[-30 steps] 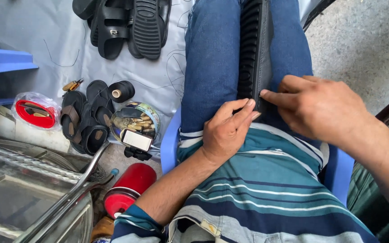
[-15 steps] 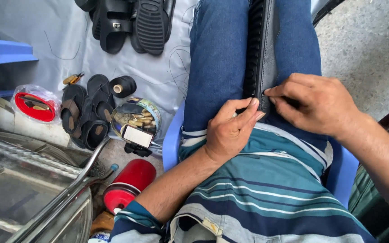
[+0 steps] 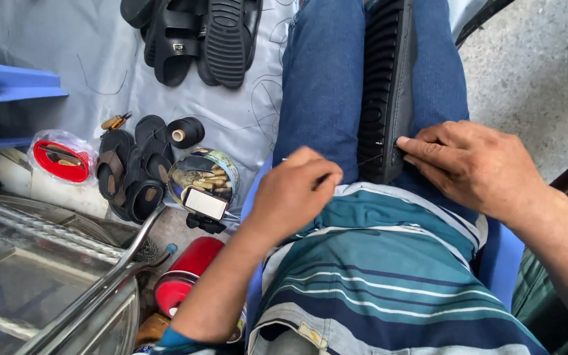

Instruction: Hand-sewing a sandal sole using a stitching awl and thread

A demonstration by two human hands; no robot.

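Observation:
A black ribbed shoe sole (image 3: 384,85) stands on edge between my thighs, which are in blue jeans. My right hand (image 3: 471,164) grips its near end with the fingertips pressed on the edge. My left hand (image 3: 294,190) is pulled a little to the left of the sole, fingers pinched on a thin needle or awl with a fine thread (image 3: 363,162) running to the sole. I wear a striped teal shirt (image 3: 389,276) and sit on a blue plastic chair.
On the grey sheet to the left lie black sandals (image 3: 192,36), a small pair of dark sandals (image 3: 133,164), a black thread spool (image 3: 185,131), a round tin of small parts (image 3: 208,174), a red container (image 3: 185,276) and a metal frame (image 3: 47,276). Concrete ground is at right.
My left hand has drawn away from the sole to the left, pulling the thread out. My right hand stays clamped on the sole's end.

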